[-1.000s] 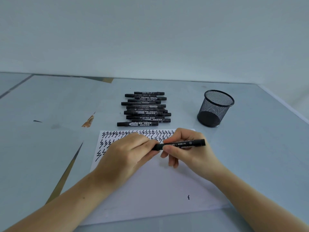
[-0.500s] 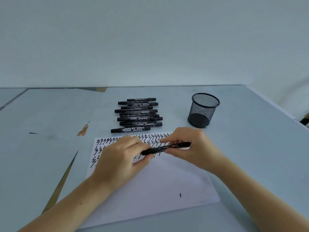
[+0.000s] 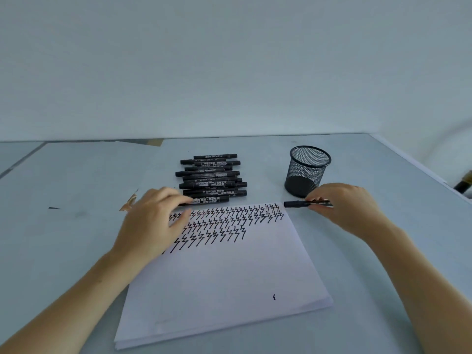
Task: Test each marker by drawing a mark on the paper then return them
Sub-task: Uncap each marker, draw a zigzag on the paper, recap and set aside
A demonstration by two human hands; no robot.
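Hands have separated since a second ago: my right hand now pinches the capped marker beside the mesh cup, left hand, fingers loosely extended, reaches the marker pile above the paper, so next test begins.

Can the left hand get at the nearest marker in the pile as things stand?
Probably yes: the left hand has its fingertips right at the nearest marker in the pile, with nothing between them.
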